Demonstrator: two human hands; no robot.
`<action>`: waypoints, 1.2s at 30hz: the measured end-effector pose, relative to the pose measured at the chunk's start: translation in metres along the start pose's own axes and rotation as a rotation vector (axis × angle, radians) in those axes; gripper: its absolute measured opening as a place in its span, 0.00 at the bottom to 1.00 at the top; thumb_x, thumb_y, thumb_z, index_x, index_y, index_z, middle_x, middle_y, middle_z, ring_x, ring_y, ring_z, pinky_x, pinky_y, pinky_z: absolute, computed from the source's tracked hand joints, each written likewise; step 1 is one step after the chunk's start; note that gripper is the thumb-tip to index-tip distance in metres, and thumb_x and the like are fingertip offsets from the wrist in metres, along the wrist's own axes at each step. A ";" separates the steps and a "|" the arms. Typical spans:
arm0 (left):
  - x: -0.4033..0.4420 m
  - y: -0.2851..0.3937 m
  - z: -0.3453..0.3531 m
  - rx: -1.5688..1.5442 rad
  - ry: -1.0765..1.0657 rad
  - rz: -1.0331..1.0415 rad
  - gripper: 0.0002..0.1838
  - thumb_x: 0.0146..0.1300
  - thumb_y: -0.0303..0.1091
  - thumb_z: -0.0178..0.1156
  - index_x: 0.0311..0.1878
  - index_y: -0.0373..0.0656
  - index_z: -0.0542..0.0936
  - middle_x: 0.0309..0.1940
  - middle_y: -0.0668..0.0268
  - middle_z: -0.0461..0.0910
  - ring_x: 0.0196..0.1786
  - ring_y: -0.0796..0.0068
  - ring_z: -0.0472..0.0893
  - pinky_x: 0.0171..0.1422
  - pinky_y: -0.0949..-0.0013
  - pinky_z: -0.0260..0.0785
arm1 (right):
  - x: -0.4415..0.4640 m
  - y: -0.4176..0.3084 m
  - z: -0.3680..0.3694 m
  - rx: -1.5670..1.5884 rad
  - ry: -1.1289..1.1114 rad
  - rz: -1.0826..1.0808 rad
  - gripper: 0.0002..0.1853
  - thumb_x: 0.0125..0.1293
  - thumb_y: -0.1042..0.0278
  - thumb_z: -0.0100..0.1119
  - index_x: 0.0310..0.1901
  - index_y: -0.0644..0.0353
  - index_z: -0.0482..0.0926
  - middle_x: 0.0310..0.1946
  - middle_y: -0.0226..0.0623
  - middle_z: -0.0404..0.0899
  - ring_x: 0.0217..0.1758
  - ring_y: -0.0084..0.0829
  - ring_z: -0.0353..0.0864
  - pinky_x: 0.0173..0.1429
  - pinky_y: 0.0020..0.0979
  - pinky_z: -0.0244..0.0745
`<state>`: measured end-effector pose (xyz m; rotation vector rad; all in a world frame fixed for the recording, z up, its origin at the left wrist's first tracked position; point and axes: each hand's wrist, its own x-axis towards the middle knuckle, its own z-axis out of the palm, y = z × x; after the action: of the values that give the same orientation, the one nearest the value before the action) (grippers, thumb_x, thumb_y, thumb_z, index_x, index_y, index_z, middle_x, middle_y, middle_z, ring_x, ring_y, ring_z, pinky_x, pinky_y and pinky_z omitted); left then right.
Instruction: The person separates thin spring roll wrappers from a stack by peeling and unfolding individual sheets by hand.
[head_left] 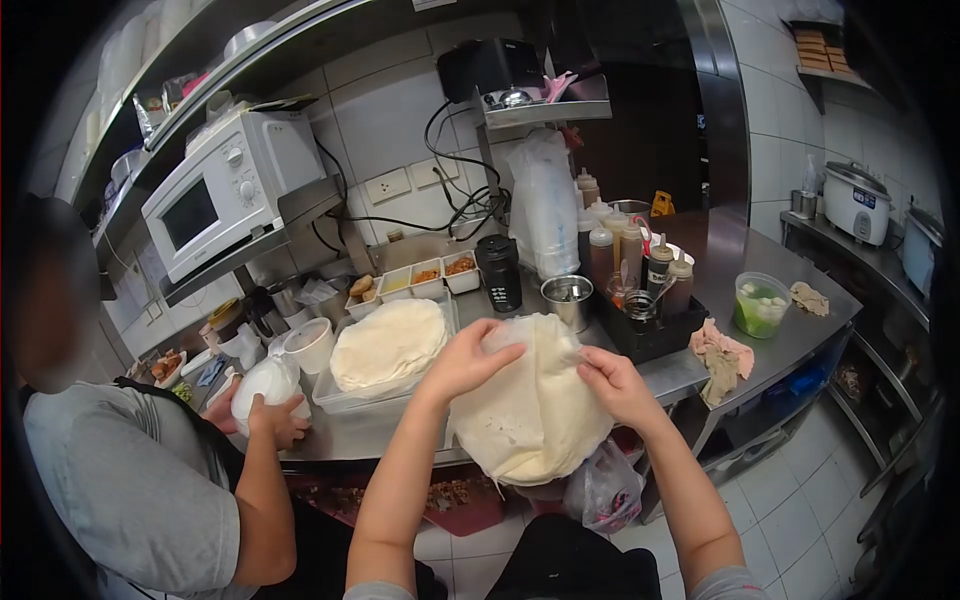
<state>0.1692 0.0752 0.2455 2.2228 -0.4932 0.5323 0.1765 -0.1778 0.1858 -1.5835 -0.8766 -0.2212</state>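
Left hand [472,358]: grasping the upper left edge of the sheet [530,415], with thumb pointing toward the right hand [612,380].
Right hand: pinching the upper right edge of the sheet between thumb and fingers.
Sheet: hanging between and below both hands; pale, rounded along the bottom, showing a lengthwise fold.
Stack [388,343]: lying in the tray [345,405], left of the left hand; pale and rounded like the sheet.
Tray: standing on the counter [335,445], left of the left hand.
Boxes [460,272]: standing in a row beyond the left hand, holding orange-brown and yellowish food.
Cup [498,275]: standing upright beyond the left hand; black, lidded.
Pot [567,302]: standing open beyond the gap between the hands; steel.
Caddy [650,345]: holding bottles [680,285] and a jar, beyond the right hand.
Cloths [720,358]: lying crumpled to the right of the right hand; pink and beige.
Tub [762,305]: standing beyond the cloths, right of the right hand, holding green and white contents.
Bag [608,488]: bulging below the right hand; clear plastic, support impossible to tell.
Co-worker [140,480]: standing left of the left hand, holding a white bundle [266,395] in both hands.
Microwave [215,195]: sitting high, beyond and left of the left hand.
Cooker [858,203]: standing far beyond and right of the right hand.
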 end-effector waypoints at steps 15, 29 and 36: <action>0.012 0.084 0.004 0.085 0.000 0.067 0.13 0.64 0.37 0.64 0.33 0.35 0.81 0.17 0.68 0.77 0.23 0.84 0.73 0.27 0.71 0.65 | 0.050 -0.066 -0.001 -0.573 0.238 -0.015 0.17 0.67 0.57 0.58 0.35 0.66 0.80 0.23 0.53 0.79 0.31 0.51 0.82 0.35 0.43 0.74; -0.028 0.008 -0.038 -0.165 0.263 -0.041 0.14 0.66 0.40 0.64 0.33 0.36 0.80 0.23 0.75 0.76 0.28 0.87 0.69 0.32 0.76 0.64 | 0.040 -0.059 -0.042 -0.322 0.520 -0.204 0.17 0.70 0.65 0.56 0.27 0.69 0.73 0.14 0.32 0.63 0.22 0.17 0.59 0.25 0.28 0.59; -0.002 0.034 -0.037 -0.177 -0.197 -0.197 0.26 0.61 0.53 0.66 0.45 0.35 0.83 0.35 0.69 0.82 0.37 0.83 0.77 0.43 0.75 0.70 | 0.048 -0.105 -0.014 -0.499 0.050 -0.602 0.11 0.65 0.71 0.60 0.27 0.66 0.75 0.19 0.44 0.70 0.19 0.41 0.72 0.26 0.35 0.64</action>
<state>0.1422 0.0833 0.2870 2.1331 -0.3990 0.1610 0.1466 -0.1750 0.2983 -1.7092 -1.3133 -0.9638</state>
